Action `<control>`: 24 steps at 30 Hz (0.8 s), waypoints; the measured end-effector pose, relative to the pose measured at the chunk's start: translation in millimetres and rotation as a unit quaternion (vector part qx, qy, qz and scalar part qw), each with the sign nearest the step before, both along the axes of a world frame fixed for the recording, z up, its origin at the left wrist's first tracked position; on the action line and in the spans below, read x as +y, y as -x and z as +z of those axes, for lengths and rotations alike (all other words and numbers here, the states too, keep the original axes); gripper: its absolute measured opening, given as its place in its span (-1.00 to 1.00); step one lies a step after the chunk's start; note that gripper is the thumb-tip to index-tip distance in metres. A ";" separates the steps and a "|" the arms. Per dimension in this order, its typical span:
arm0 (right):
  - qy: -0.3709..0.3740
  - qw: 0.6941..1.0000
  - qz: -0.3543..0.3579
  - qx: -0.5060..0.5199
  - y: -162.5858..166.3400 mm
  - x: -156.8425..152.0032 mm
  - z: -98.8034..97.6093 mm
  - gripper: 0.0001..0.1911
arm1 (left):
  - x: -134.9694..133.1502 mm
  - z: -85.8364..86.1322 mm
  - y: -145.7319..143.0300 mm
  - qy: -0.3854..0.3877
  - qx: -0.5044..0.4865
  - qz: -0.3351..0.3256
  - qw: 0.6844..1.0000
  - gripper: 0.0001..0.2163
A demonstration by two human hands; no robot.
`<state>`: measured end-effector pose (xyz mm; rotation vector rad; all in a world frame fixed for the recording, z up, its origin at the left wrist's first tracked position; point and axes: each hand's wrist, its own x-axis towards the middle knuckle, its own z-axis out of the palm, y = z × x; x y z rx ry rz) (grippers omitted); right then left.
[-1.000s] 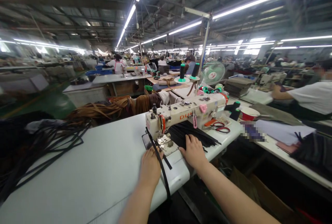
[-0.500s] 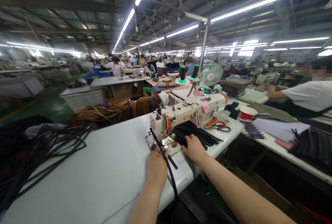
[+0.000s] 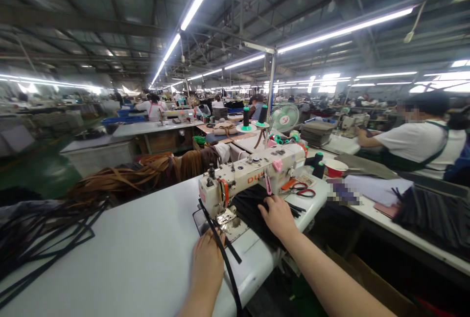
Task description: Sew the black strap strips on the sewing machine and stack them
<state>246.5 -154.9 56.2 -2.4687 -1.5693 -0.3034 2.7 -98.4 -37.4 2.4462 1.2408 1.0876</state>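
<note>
My left hand (image 3: 210,253) is closed on a long black strap (image 3: 228,269) beside the needle plate of the white sewing machine (image 3: 253,172). From the presser foot the strap runs down over the table's front edge, and a shorter black end lies next to it. To the right, under the machine's arm, my right hand (image 3: 278,216) has its fingers curled over a bundle of black strips (image 3: 253,212). Part of that bundle is hidden behind the hand. Red-handled scissors (image 3: 304,190) lie just beyond it.
Loose black straps (image 3: 69,238) spread over the white table's (image 3: 139,243) left end. Brown straps (image 3: 125,175) hang behind it. Thread cones (image 3: 246,119) and a green fan (image 3: 285,117) stand at the back. A co-worker (image 3: 414,133) sits at the right.
The view has turned right, so the scene sits farther left. Relative to the machine, my right hand has moved right on the strips, which now reach toward the front edge. My left hand stays by the needle.
</note>
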 end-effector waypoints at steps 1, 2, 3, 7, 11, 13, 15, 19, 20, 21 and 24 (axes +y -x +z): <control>-0.005 1.000 -0.019 -0.003 -12.7 -3.3 3.1 -0.66 | 0.9 -0.9 0.1 0.003 -0.001 0.000 1.000 -0.54; -0.004 0.999 -0.032 -0.004 -25.7 -6.1 5.4 -0.67 | 1.4 -1.3 0.4 0.005 -0.002 -0.001 1.000 -0.52; 0.001 0.999 -0.036 -0.004 -38.5 -8.4 6.9 -0.68 | 1.8 -1.5 0.8 0.007 -0.003 -0.001 1.000 -0.51; 0.046 0.999 -0.005 0.010 -75.9 -11.6 4.4 -0.68 | 3.6 -2.8 3.9 0.022 -0.002 -0.013 1.000 -0.53; 0.074 0.997 0.025 0.016 -87.0 -11.3 0.3 -0.74 | 6.3 -8.9 7.6 0.020 0.002 -0.019 1.000 -0.56; 0.077 0.996 0.036 0.013 -87.1 -11.9 1.7 -0.77 | 7.1 -12.3 9.6 0.012 0.003 -0.015 1.000 -0.56; 0.075 0.996 0.045 0.005 -85.4 -12.6 5.3 -0.79 | 7.4 -14.1 11.4 0.011 0.004 -0.015 1.000 -0.57; 0.067 0.996 0.059 -0.006 -74.4 -9.8 12.4 -0.80 | 6.5 -11.7 13.2 0.011 0.012 -0.005 1.000 -0.56; 0.066 0.996 0.063 -0.006 -69.6 -7.6 13.3 -0.80 | 6.3 -10.4 13.3 0.011 0.014 0.001 1.000 -0.55; 0.065 0.996 0.067 -0.006 -64.0 -5.0 13.7 -0.80 | 6.2 -9.0 13.6 0.013 0.015 0.004 1.000 -0.55; 0.066 0.995 0.074 -0.001 -43.4 2.1 13.0 -0.80 | 5.7 -5.5 16.7 0.031 0.012 -0.004 0.999 -0.53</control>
